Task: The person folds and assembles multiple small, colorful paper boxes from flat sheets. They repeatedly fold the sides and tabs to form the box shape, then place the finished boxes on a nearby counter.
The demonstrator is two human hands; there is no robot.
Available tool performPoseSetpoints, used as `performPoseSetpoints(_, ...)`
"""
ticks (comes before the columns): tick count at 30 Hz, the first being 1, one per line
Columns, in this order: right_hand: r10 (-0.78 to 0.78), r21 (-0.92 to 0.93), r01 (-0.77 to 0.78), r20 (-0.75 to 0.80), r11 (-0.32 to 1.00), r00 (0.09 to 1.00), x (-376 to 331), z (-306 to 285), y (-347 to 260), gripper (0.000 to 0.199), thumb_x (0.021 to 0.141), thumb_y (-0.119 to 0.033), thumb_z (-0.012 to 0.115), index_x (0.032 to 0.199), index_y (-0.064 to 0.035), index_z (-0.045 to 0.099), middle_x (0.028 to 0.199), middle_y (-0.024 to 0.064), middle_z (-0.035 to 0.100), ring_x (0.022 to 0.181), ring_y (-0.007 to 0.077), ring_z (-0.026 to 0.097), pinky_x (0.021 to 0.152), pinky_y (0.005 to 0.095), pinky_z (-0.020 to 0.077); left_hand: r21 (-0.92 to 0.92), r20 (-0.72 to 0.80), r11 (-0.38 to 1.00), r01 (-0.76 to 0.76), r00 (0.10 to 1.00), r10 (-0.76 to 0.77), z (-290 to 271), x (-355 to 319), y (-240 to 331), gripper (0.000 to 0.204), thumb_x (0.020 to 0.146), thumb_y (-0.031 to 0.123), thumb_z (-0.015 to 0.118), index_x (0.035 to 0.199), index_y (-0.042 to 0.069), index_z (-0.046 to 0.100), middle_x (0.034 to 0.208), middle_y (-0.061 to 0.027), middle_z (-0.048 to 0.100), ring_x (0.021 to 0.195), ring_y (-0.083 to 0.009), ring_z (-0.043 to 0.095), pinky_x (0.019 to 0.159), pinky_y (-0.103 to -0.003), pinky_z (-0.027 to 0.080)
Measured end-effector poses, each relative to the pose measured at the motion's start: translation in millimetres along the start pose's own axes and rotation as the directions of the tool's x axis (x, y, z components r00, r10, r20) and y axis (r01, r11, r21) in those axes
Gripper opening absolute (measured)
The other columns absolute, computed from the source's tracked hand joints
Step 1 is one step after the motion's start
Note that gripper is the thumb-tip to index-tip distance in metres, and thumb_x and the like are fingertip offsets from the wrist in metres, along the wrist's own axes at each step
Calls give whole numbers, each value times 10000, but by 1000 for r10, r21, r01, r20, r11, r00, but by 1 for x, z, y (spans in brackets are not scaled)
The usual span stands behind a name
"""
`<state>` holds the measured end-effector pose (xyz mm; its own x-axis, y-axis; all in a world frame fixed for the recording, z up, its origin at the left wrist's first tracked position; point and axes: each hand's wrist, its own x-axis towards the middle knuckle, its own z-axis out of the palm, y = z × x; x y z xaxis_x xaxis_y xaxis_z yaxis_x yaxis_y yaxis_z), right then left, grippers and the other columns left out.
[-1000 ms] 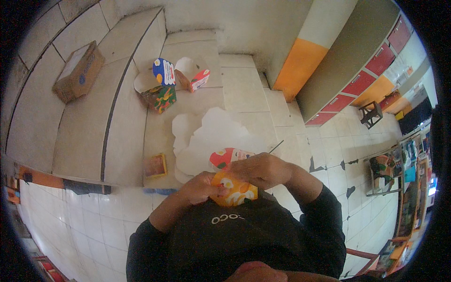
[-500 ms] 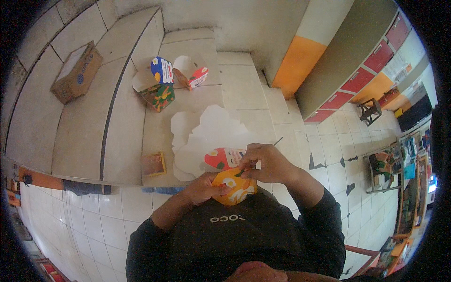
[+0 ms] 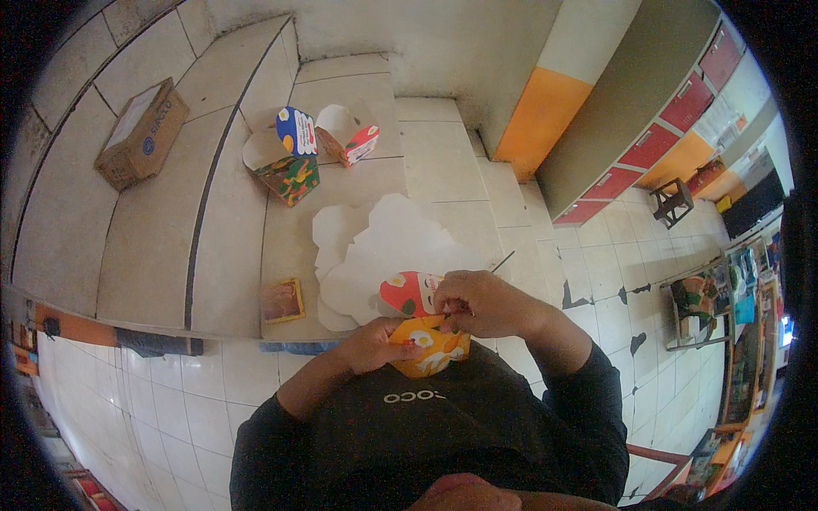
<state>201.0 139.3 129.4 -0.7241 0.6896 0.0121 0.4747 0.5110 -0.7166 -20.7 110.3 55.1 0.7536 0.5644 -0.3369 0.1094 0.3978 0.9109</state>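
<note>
Close to my body I hold a paper food box [image 3: 430, 356], its yellow patterned side toward me and its red flap standing up at the far side. Its left edge is gripped by my left hand [image 3: 372, 342], thumb on the yellow panel. My right hand [image 3: 487, 302] pinches the upper right edge, where the panels meet; the fingertips partly hide the fold. Beyond the hands, flat white box blanks [image 3: 388, 243] lie overlapped on the tiled ledge. Farther off stand two folded open boxes, one blue and green [image 3: 294, 175], the other red and white [image 3: 351, 145].
A small yellow-edged packet [image 3: 283, 301] lies left of the blanks. On the raised step at far left sits a brown cardboard carton [image 3: 143, 132]. A thin dark stick [image 3: 504, 261] shows beyond my right hand. Red-doored lockers [image 3: 609, 183] and a stool [image 3: 672, 203] stand at right.
My right hand has shifted slightly down along the box edge, its fingers more bunched. The box's yellow panel now sits more upright beneath the red flap. The view has shifted slightly.
</note>
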Motion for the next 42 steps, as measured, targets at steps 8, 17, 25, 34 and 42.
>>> performPoseSetpoints(8, -67, 130, 106, -275, 986, 959, -6, 5, 1, 347, 688, -250, 729, 907, -61, 538, 824, 98, 541, 770, 270, 537, 709, 340, 427, 443, -105, 885, -142, 972, 208, -3, 5, 23, 241, 846, 214, 585, 1011, 39, 602, 932, -65, 615, 825, -158, 569, 743, -314, 446)
performPoseSetpoints(17, 164, 310, 200, -833, 929, 529, -42, 13, 48, 136, 770, -100, 646, 815, -34, 536, 806, 71, 533, 772, 156, 512, 705, 280, 409, 920, -294, 58, 387, 585, 756, -59, -4, 104, 227, 692, 32, 543, 866, 125, 655, 848, -80, 598, 780, -281, 600, 684, -392, 479)
performPoseSetpoints(25, 137, 151, -9, -867, 988, 479, -55, 25, 51, 94, 768, -66, 642, 759, -35, 553, 752, 77, 570, 713, 170, 548, 675, 284, 433, 576, -597, 155, 803, 283, 750, -138, -14, 203, 159, 765, 190, 584, 865, 86, 651, 893, -114, 618, 828, -280, 617, 691, -391, 491)
performPoseSetpoints(34, 134, 176, 44, -867, 983, 480, -56, 46, 61, 91, 765, -41, 638, 758, -33, 547, 750, 75, 574, 703, 171, 545, 672, 282, 431, 642, -643, 158, 750, 416, 643, -315, 29, 108, 459, 652, 213, 736, 1040, 36, 566, 957, -174, 612, 936, -314, 597, 786, -405, 483)
performPoseSetpoints(42, 139, 142, -34, -852, 989, 504, -52, 55, 71, 101, 758, -59, 649, 770, -40, 551, 753, 72, 588, 697, 183, 562, 659, 292, 445, 875, -311, 231, 425, 129, 941, -198, 44, 86, 761, 610, 245, 770, 1238, 33, 396, 1187, -207, 458, 1078, -342, 461, 920, -404, 383)
